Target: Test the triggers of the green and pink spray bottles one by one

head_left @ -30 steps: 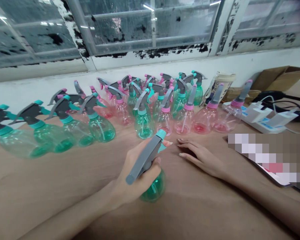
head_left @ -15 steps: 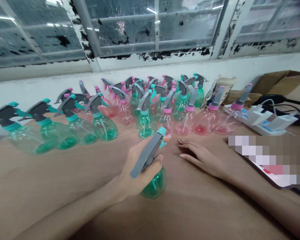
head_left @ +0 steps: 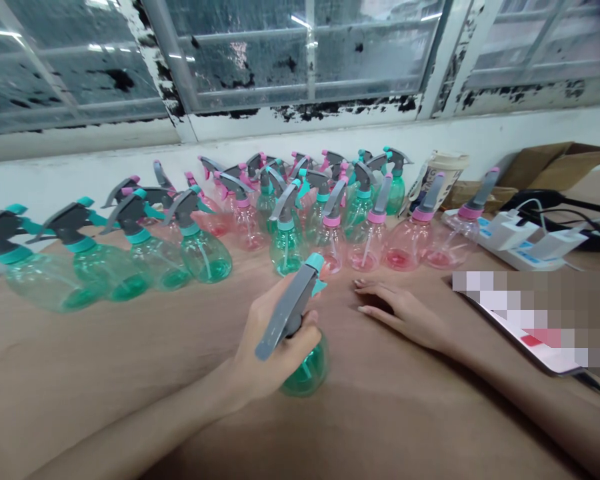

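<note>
My left hand (head_left: 267, 347) is wrapped round the neck of a green spray bottle (head_left: 304, 368) with a grey trigger head and teal nozzle, which stands on the brown table (head_left: 105, 353) near me. My right hand (head_left: 403, 312) lies flat on the table just right of it, fingers stretched out, holding nothing. Behind both hands stand several green spray bottles (head_left: 200, 250) and pink spray bottles (head_left: 403, 243) in rows toward the wall.
A paper cup (head_left: 440, 175) stands at the back right by a white power strip with plugs (head_left: 523, 241) and black cables. A cardboard box (head_left: 555, 163) sits in the far right corner. A phone or tablet (head_left: 530, 333) lies at the right.
The green bottle in my left hand has shifted slightly, its trigger head tipping a little. My right hand has stayed flat in place.
</note>
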`<state>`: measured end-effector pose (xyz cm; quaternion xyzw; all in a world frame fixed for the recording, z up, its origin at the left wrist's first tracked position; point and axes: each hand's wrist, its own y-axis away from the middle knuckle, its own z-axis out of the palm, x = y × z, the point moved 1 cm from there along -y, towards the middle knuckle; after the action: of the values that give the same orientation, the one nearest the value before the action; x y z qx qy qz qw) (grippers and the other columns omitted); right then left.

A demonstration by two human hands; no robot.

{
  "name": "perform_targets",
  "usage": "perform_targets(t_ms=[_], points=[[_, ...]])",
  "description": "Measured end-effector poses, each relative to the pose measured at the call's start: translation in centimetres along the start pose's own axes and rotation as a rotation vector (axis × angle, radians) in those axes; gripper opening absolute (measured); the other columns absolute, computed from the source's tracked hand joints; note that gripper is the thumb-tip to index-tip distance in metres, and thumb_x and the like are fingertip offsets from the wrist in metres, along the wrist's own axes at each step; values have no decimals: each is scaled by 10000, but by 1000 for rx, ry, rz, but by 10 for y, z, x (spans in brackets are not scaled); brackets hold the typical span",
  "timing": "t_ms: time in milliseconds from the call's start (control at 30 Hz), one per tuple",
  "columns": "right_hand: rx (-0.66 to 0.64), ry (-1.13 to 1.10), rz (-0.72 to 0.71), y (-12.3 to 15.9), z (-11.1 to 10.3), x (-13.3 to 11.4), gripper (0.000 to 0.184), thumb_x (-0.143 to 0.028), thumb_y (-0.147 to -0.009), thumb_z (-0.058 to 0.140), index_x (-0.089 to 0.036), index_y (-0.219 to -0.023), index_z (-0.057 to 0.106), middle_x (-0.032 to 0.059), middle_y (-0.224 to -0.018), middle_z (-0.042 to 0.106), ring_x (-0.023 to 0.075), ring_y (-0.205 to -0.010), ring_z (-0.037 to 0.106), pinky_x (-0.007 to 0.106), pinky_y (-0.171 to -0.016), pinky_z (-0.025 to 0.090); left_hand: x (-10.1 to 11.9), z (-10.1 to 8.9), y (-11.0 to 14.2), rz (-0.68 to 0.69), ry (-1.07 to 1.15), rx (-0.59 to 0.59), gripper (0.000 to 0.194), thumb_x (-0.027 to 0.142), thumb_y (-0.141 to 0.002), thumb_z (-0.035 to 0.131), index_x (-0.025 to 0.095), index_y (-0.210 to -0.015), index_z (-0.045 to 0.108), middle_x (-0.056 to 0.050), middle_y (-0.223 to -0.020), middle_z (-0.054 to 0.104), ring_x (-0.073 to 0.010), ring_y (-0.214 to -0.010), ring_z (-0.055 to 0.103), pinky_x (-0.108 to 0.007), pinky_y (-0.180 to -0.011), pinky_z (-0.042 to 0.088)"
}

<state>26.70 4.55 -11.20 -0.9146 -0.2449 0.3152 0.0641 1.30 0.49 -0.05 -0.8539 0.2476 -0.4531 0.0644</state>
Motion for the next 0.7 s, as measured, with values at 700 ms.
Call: perform_targets(t_ms=[700], points=[[17,1,3,-1,-1,2,388,-469,-915,477,-262,-1232,560,71,-1292,610,261,-1197,555,483,-1024,427,1,-4,-1,54,-11,-35,101,262,-854,485,211,-918,544,3,-777,588,-125,-582,546,-264,-588,480]])
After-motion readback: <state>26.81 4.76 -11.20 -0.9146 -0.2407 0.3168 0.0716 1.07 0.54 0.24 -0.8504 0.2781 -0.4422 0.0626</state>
